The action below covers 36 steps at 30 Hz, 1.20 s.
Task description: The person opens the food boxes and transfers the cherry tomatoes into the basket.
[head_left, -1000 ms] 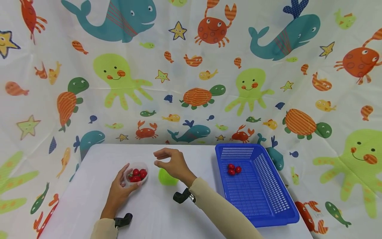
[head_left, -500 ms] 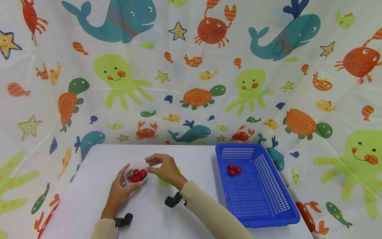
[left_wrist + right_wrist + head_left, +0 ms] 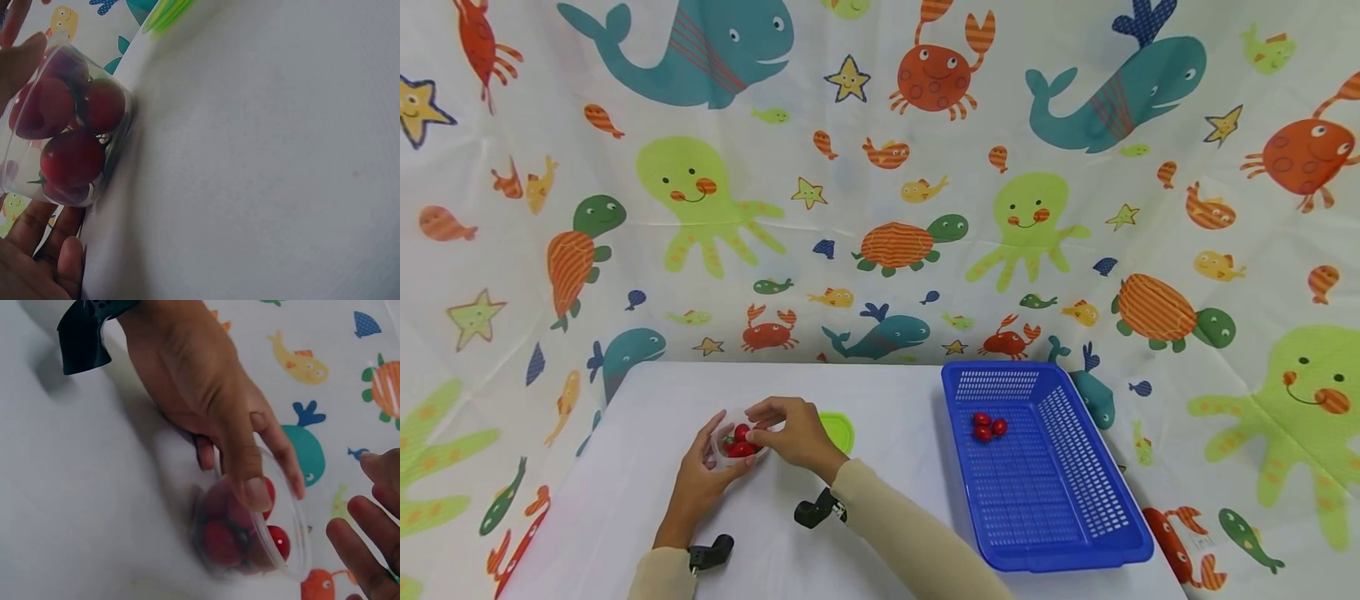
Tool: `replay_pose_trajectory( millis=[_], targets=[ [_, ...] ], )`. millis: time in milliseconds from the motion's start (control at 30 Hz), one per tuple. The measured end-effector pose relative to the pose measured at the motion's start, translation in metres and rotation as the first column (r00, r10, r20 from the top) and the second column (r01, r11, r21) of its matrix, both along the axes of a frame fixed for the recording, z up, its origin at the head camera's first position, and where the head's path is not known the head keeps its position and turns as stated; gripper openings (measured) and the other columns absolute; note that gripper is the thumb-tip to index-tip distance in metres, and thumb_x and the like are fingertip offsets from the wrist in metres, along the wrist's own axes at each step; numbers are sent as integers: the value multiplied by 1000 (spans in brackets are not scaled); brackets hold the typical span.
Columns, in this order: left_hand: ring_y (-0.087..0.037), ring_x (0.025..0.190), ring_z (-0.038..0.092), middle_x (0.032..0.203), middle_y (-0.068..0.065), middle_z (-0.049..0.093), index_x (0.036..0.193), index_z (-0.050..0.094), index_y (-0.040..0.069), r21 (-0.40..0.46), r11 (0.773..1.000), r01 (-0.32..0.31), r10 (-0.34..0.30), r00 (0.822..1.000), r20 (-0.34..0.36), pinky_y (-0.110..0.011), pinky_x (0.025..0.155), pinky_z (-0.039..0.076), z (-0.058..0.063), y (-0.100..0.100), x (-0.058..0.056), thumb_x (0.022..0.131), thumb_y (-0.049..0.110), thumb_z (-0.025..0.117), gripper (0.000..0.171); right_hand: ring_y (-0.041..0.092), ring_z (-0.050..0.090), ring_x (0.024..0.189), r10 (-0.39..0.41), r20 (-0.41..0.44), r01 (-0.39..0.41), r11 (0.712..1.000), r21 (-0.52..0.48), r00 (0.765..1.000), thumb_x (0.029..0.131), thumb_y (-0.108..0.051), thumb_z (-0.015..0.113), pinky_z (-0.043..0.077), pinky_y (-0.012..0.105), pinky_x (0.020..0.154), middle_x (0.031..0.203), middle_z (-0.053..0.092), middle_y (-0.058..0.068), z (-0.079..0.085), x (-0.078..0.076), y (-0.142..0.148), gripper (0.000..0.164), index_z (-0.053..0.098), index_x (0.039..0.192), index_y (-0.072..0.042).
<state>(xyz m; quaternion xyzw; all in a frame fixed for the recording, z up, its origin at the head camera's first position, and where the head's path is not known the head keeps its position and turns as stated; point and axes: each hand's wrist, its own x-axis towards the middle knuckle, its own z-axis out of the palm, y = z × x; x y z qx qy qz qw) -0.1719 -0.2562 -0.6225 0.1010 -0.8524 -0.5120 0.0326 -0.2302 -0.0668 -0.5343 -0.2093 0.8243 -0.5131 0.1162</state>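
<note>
In the head view, my left hand (image 3: 691, 482) holds a clear plastic tub (image 3: 25, 153) between thumb and fingers, low over the white table. Several red cherry tomatoes (image 3: 72, 156) with green stems lie inside it. My right hand (image 3: 799, 432) reaches over the tub from the right, thumb and fingers spread apart at its opening. In the right wrist view, the thumb (image 3: 240, 453) overlaps the tomatoes just inside the rim, while the other fingers sit beyond it, partly hidden.
A bright green round lid (image 3: 838, 432) lies on the table behind the right hand. To the right stands a blue plastic basket (image 3: 1037, 492) with 3 tomatoes (image 3: 982, 433) near its far left corner. A sea-animal patterned cloth (image 3: 865, 125) hangs behind the table.
My right hand has moved left and slightly down, from above the green lid to the tub's opening, uncovering part of the lid. The left hand and tub have stayed in place.
</note>
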Motion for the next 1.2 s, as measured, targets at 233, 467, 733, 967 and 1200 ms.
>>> replay_pose_trajectory(
  millis=[233,467,733,967,1200],
  targets=[
    [-44,147,31,161,-7,37,158,15,43,-16,1000,4,-4,1000,-9,-66,111,35,-1,-1,-3,78,54,79,103,-3,64,99,-10,-52,17,992,121,999,88,-33,77,37,45,107,107,73,-21,-10,-3,-8,25,71,111,-41],
    [-45,147,29,164,-7,29,157,13,47,-20,1000,1,-1,1000,5,-67,111,34,0,-3,-2,78,58,77,102,-2,65,99,36,-86,-21,986,165,996,89,-33,75,35,39,107,107,74,-16,-15,-3,-17,25,72,114,-34],
    [-47,145,30,167,-10,21,158,17,41,-6,1000,-1,1,1000,11,-67,110,36,1,-3,-3,79,55,78,102,-4,64,101,123,-130,-92,970,224,984,90,-34,73,34,41,106,108,74,-17,-20,-5,-25,27,71,117,-33],
    [-45,146,30,166,-8,23,158,19,38,0,1000,-1,1,1000,-12,-65,110,37,-2,-5,-5,80,52,79,100,-5,61,97,186,-143,-136,943,303,972,91,-30,73,36,39,103,106,73,-17,-16,-6,-31,27,72,118,-30],
    [-45,147,30,166,-9,23,157,18,45,-3,1000,-2,2,1000,-8,-63,111,38,-4,-5,-2,80,50,79,98,-3,62,100,191,-85,-161,947,279,978,91,-21,74,37,41,106,106,72,-17,-15,-4,-35,26,73,115,-30]
  ],
)
